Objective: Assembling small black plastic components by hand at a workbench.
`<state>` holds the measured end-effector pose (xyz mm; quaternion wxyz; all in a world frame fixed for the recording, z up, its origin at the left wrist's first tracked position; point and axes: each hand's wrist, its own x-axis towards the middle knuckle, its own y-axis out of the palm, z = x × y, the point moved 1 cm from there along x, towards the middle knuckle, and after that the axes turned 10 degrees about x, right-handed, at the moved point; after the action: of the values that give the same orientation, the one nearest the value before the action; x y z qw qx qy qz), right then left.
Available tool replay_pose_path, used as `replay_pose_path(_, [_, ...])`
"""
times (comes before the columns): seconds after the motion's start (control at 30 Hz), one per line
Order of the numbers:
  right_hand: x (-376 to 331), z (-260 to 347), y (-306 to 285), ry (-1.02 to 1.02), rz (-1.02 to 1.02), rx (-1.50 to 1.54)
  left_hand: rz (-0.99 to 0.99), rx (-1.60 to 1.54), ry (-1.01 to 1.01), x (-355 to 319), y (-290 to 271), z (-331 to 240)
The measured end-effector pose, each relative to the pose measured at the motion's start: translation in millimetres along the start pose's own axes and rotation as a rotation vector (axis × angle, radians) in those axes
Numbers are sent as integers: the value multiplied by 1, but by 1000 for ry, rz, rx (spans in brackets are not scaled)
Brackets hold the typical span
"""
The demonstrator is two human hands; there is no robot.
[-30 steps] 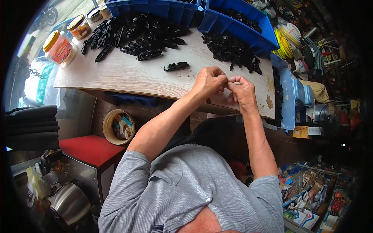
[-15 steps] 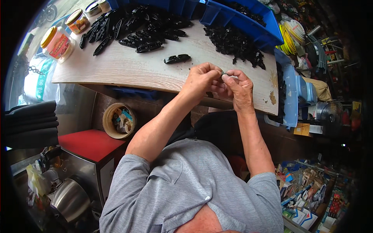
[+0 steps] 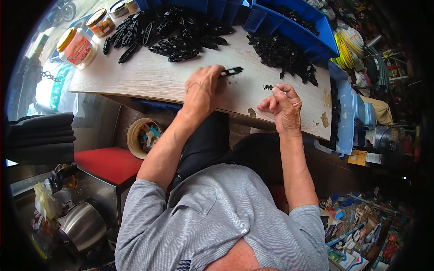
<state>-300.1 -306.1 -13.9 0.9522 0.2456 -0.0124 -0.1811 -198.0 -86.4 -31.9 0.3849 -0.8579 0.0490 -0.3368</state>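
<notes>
My left hand (image 3: 200, 89) is closed on the left end of a long, narrow black plastic part (image 3: 233, 71), just above the table; its fingertips are partly hidden behind the back of the hand. To the right, my right hand (image 3: 287, 107) pinches a small, dark toothed or coiled piece (image 3: 268, 87) between thumb and forefinger. This piece points left, apart from the black part. Farther back lies a heap of similar long black parts (image 3: 183, 55). A pile of small black pieces (image 3: 282, 54) spreads over the table's right side.
The pale wooden table (image 3: 149, 81) has worn patches near its right edge. Blue bins (image 3: 298, 28) stand at the back, with lidded jars (image 3: 77, 49) at the far left. Below the table are a waste bucket (image 3: 132, 140) and a red-topped cabinet (image 3: 106, 165).
My hands have moved apart. The left has gone left and taken hold of the black part that lay alone on the table; the right keeps the small piece.
</notes>
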Motion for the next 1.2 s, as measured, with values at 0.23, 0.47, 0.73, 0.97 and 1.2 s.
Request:
replay_pose_path(0.23, [-4,-3,6,22,112,114,448,-1066,-421,-9,10,-54])
replay_pose_path(0.47, [1,-2,0,59,66,4,519,-1186,-504,-6,15,-61])
replay_pose_path(0.73, [-2,1,12,137,74,106,493,-1171,-669,2,11,-67])
replay_pose_path(0.97, [-2,9,16,210,57,-247,384,-1237,-739,-3,15,-64])
replay_pose_path(1.2, [-6,-2,11,53,126,-261,407,-1262,-666,-6,16,-65])
